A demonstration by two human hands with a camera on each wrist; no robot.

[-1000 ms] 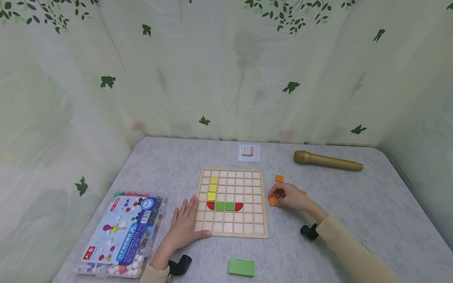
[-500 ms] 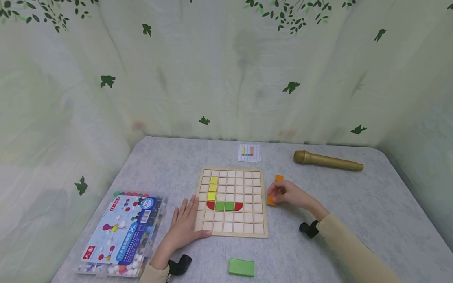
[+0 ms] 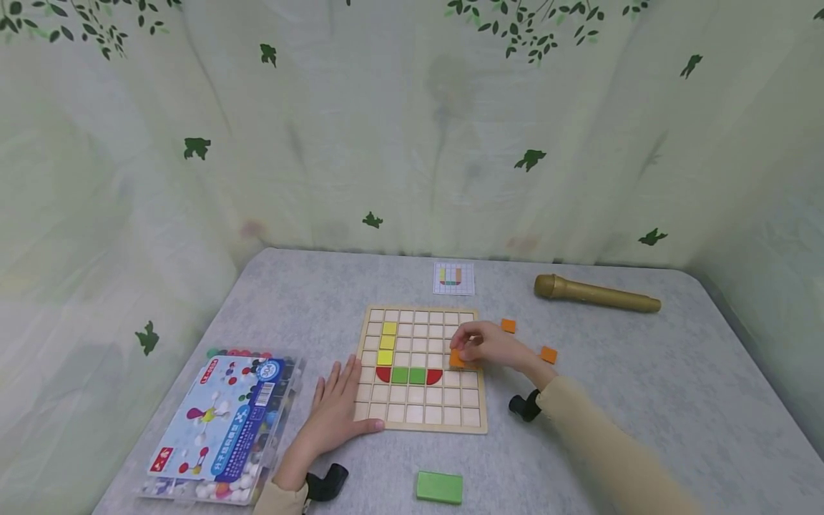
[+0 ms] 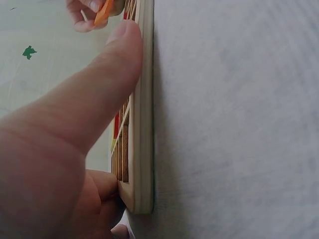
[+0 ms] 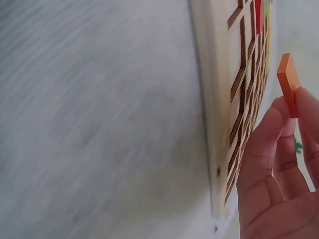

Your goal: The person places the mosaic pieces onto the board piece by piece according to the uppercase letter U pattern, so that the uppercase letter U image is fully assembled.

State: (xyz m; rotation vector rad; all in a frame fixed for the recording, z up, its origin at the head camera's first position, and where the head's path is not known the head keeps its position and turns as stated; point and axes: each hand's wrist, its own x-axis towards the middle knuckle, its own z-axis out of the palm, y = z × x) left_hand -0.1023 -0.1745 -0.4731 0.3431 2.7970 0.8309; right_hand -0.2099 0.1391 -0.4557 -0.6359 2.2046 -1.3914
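Note:
My right hand [image 3: 484, 343] pinches an orange square tile [image 5: 288, 82] between thumb and fingertips, over the right part of the wooden grid board [image 3: 444, 431]. In the head view the tile is just above and right of a red quarter-round tile [image 3: 434, 376]. Green square tiles [image 3: 408, 375] and another red quarter-round tile [image 3: 383, 374] complete that row on the board, with a column of yellow square tiles [image 3: 387, 342] above its left end. My left hand [image 3: 336, 408] rests at the board's left edge, fingers spread and straight, its thumb [image 4: 119, 55] along the near left corner.
Two loose orange tiles, one further back [image 3: 508, 326] and one to the right [image 3: 548, 355], lie right of the board. A pattern card [image 3: 453, 278] and a gold microphone-shaped stick [image 3: 595, 292] lie behind. A boxed kit [image 3: 222, 422] sits left, a green block [image 3: 440, 487] in front.
My right hand has picked up an orange tile beside the board and carried it left over the grid. The right orange tile is now uncovered. The left hand has stayed put.

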